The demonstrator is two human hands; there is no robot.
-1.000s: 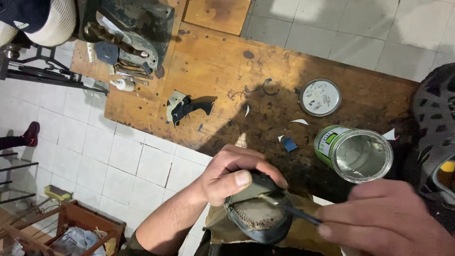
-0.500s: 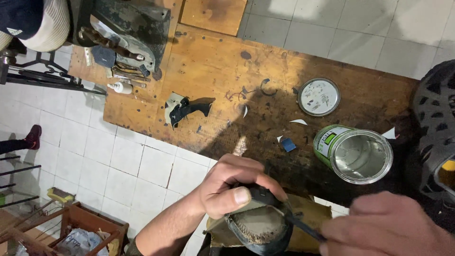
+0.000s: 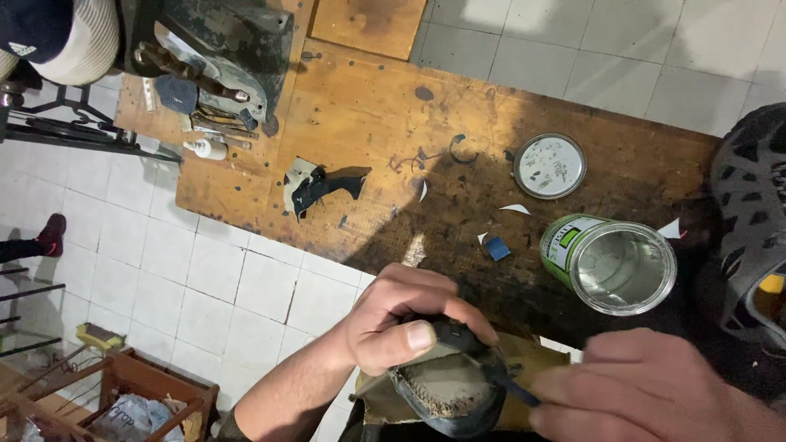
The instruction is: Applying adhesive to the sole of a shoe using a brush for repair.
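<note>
My left hand [image 3: 401,323] grips a dark shoe [image 3: 450,393], sole side up, with the thumb pressed on its edge near the bottom of the view. My right hand [image 3: 655,397] holds a thin dark tool [image 3: 516,389] whose tip touches the rim of the shoe's pale sole. An open tin can [image 3: 610,262] with a green and white label stands on the wooden workbench [image 3: 368,123] just beyond the hands. Its round lid [image 3: 550,166] lies flat farther back.
Black and white cut material pieces [image 3: 315,187] lie mid-bench. A dark sewing machine [image 3: 217,49] with tools sits at the bench's far left. A black mesh shoe [image 3: 753,213] is at the right edge. White floor tiles, a wooden crate [image 3: 123,401] and another person's red shoe [image 3: 51,233] lie left.
The view has shifted slightly; both hands and the shoe sit a little lower in the frame. The right hand has moved the tool along the sole's rim.
</note>
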